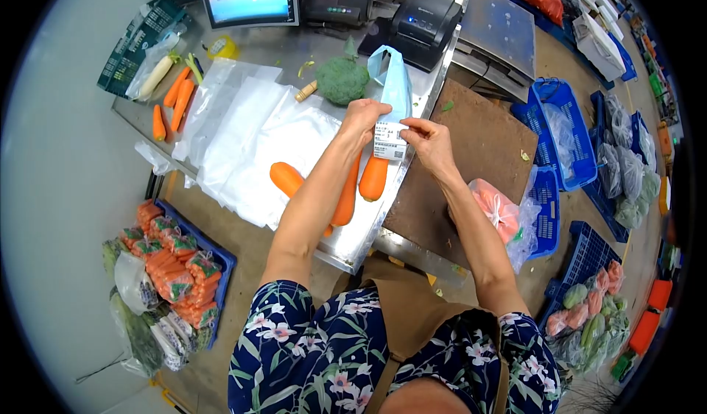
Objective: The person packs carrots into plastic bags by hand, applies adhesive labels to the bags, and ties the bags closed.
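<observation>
We find the label (389,142) held above the counter (355,246), near a carrot (373,179): left hand (360,121) pinched at its upper left, right hand (431,144) pinched at its upper right; we advise keeping it taut and level, with no crease across it

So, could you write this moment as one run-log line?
right hand: pinching printed label at upper right | left hand: at label's upper left | carrots: near label | broccoli: on metal counter
</observation>
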{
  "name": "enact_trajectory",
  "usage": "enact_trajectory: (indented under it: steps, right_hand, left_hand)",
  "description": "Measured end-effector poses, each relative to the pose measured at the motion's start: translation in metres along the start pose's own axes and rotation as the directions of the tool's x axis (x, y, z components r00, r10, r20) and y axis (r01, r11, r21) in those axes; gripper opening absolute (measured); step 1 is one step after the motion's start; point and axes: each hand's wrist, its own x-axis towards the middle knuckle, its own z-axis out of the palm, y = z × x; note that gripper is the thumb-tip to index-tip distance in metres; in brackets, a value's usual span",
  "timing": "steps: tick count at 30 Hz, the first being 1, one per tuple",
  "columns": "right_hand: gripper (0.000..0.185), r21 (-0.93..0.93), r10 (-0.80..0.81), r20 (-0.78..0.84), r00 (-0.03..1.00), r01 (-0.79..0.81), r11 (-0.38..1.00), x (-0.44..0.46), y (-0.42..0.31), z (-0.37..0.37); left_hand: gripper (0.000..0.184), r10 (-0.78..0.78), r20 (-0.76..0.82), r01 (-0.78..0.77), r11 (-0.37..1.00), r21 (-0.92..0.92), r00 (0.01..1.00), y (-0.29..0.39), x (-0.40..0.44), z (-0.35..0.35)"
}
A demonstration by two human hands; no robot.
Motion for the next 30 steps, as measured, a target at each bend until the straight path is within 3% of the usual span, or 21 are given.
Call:
enact_trajectory:
  steps: [11, 14, 16, 17, 19, 20, 22, 23, 24, 25, 27, 28, 30]
  right_hand:
    - [0.013, 0.098, 0.048, -0.046, 0.998, -0.043, 0.994, -0.004, 0.014, -0.003]
    - [0.013, -0.039, -0.166, -0.140, 0.976, 0.162, 0.986, -0.010, 0.020, -0.001]
    - [0.013, -0.185, -0.395, -0.244, 0.886, 0.357, 0.916, -0.022, 0.011, 0.004]
    - [0.014, -0.253, -0.513, -0.198, 0.835, 0.462, 0.850, -0.028, 0.005, -0.001]
    - [0.011, 0.063, -0.445, -0.259, 0.857, 0.475, 0.878, -0.046, -0.017, -0.016]
    - [0.011, 0.318, -0.328, -0.305, 0.894, 0.420, 0.850, -0.056, -0.029, -0.031]
    - [0.013, 0.384, -0.041, -0.481, 0.876, 0.253, 0.888, -0.073, -0.025, -0.078]
    - [0.015, 0.328, -0.026, -0.532, 0.846, 0.234, 0.915, -0.082, -0.022, -0.109]
    - [0.015, 0.316, 0.004, -0.597, 0.802, 0.231, 0.920, -0.089, -0.002, -0.146]
    - [0.015, 0.311, 0.033, -0.650, 0.759, 0.227, 0.923, -0.097, 0.024, -0.182]
    - [0.016, 0.256, 0.143, -0.736, 0.662, 0.076, 0.964, -0.123, 0.061, -0.246]
    - [0.017, 0.249, 0.185, -0.756, 0.628, 0.014, 0.968, -0.137, 0.065, -0.265]
    - [0.017, 0.081, 0.157, -0.764, 0.626, -0.149, 0.986, -0.160, 0.100, -0.294]
  left_hand:
    - [0.010, -0.008, -0.023, 0.008, 1.000, -0.011, 1.000, -0.017, 0.017, 0.002]
    - [0.007, -0.006, -0.035, 0.005, 1.000, -0.028, 0.999, -0.027, 0.024, 0.000]
    - [0.006, 0.068, -0.133, -0.055, 0.993, 0.101, 0.989, -0.036, 0.032, -0.012]
    - [0.005, 0.104, -0.154, -0.078, 0.983, 0.165, 0.983, -0.042, 0.041, -0.018]
    - [0.005, 0.350, -0.132, -0.320, 0.925, 0.206, 0.927, -0.068, 0.085, -0.062]
    - [0.005, 0.418, -0.117, -0.396, 0.902, 0.172, 0.901, -0.074, 0.103, -0.082]
    - [0.011, 0.442, -0.050, -0.399, 0.848, 0.348, 0.896, -0.062, 0.113, -0.106]
    - [0.016, 0.447, -0.044, -0.391, 0.821, 0.416, 0.893, -0.049, 0.098, -0.096]
    - [0.018, 0.401, -0.041, -0.298, 0.740, 0.603, 0.915, -0.036, 0.092, -0.094]
    - [0.021, 0.434, 0.023, -0.336, 0.661, 0.671, 0.900, -0.031, 0.092, -0.097]
    - [0.027, 0.276, -0.047, -0.161, 0.681, 0.714, 0.960, -0.015, 0.077, -0.090]
    - [0.031, 0.293, -0.065, -0.155, 0.667, 0.729, 0.954, -0.013, 0.074, -0.088]
    - [0.033, 0.630, 0.182, -0.296, 0.080, 0.952, 0.755, -0.015, 0.067, -0.096]
